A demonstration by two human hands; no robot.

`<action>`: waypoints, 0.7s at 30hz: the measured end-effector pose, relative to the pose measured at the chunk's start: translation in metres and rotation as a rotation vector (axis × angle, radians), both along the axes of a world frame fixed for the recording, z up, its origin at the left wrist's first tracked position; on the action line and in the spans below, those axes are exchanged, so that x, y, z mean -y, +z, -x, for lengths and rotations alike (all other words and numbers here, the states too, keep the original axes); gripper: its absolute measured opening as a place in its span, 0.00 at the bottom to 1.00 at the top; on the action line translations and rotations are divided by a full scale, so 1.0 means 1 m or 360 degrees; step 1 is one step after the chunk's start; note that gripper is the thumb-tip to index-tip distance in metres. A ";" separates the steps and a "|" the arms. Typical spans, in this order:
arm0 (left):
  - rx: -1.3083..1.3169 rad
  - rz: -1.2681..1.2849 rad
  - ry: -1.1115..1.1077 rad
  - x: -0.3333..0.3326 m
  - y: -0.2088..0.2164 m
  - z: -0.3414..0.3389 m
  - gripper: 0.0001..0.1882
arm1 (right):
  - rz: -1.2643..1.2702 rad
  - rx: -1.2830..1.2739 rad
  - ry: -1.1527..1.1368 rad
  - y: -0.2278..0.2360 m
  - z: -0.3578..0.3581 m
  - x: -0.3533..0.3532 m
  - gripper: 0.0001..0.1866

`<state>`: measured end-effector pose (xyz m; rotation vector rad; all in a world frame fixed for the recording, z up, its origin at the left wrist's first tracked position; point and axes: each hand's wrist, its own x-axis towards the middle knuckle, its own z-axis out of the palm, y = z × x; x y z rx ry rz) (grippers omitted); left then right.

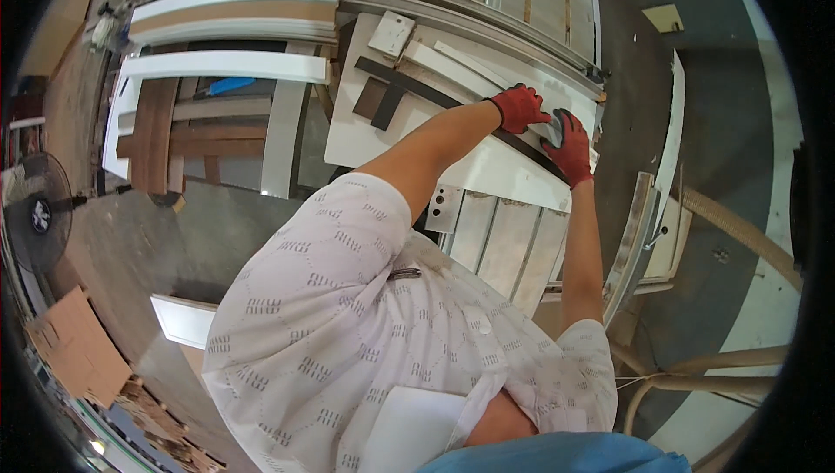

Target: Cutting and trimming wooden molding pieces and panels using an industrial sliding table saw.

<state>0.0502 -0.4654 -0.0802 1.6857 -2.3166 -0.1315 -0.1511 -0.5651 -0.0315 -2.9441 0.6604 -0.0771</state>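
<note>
My left hand (522, 110), in a red glove with a dark cuff, is over the far right part of a white board (513, 168). Its fingers are bent and point right; what they grip is hidden. Close beside it, my right hand (571, 149), gloved the same way, curls around a small greyish thing (551, 131) too unclear to name. Beneath both hands, a long dark strip (426, 94) slants across the board. A white strip (452, 68) runs alongside, ending near my left hand. A short dark piece (388, 107) lies against the dark strip's near side.
A metal rail (487, 16) borders the table's far side. White panels (235, 13) and brown boards (156, 134) are stacked at left. A ribbed metal surface (496, 234) lies nearest me. A fan (39, 212) stands far left; a hose (739, 234) runs at right.
</note>
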 end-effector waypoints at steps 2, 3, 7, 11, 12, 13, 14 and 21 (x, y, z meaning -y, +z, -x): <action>0.0067 -0.0022 -0.0022 -0.002 0.002 0.000 0.31 | -0.0048 -0.0116 0.0012 -0.005 -0.014 0.003 0.43; 0.0071 -0.0011 -0.0005 -0.004 0.003 -0.001 0.31 | -0.0105 -0.0219 -0.0003 -0.009 -0.020 0.005 0.44; 0.0016 0.0120 -0.0058 -0.012 -0.003 -0.017 0.29 | -0.0029 -0.0273 0.0022 -0.021 -0.018 0.014 0.44; -0.0054 0.0313 -0.0236 -0.035 -0.001 -0.079 0.26 | 0.0047 -0.0048 0.0139 -0.019 -0.003 0.018 0.40; -0.0050 0.0238 -0.0251 -0.039 0.005 -0.088 0.27 | 0.0103 0.0048 0.0191 -0.026 0.004 0.023 0.39; 0.0031 0.0304 -0.0207 -0.047 0.003 -0.098 0.28 | 0.0165 0.0144 0.0241 -0.033 0.006 0.024 0.39; 0.0112 0.0275 -0.0173 -0.055 0.003 -0.106 0.27 | 0.0155 0.0108 0.0245 -0.032 0.000 0.023 0.39; 0.0307 0.0195 -0.0196 -0.053 0.012 -0.093 0.29 | 0.0229 0.0164 0.0118 -0.030 0.008 0.016 0.47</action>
